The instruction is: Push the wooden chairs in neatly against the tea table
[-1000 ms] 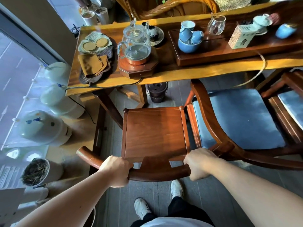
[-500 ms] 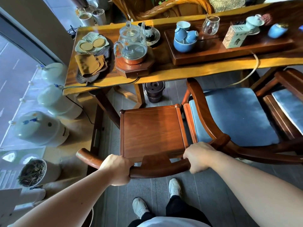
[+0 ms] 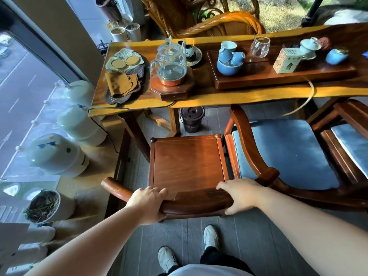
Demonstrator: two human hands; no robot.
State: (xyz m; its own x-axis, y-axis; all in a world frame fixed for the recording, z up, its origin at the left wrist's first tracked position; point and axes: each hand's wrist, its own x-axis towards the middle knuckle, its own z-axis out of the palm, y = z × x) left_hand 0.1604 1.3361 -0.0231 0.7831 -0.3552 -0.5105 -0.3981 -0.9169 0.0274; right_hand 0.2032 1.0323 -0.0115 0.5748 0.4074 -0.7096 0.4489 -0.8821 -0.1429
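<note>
Tea table (image 3: pixel 249 97); chair backrest (image 3: pixel 197 204) in hands (image 3: pixel 148 202) (image 3: pixel 240 194).

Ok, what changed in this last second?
Both grips loosened: left hand and right hand went from tight fists to fingers laid over the wooden chair's back rail, thumbs beneath. The chair may have edged toward the tea table. Cushioned chair and glass kettle stayed put.

Wooden chair (image 3: pixel 187 162) before tea table (image 3: pixel 249 94), cushioned chair (image 3: pixel 282 152) at its right, kettle (image 3: pixel 171 66) on table

Sidelit from left, fisheye-bent edges.
</note>
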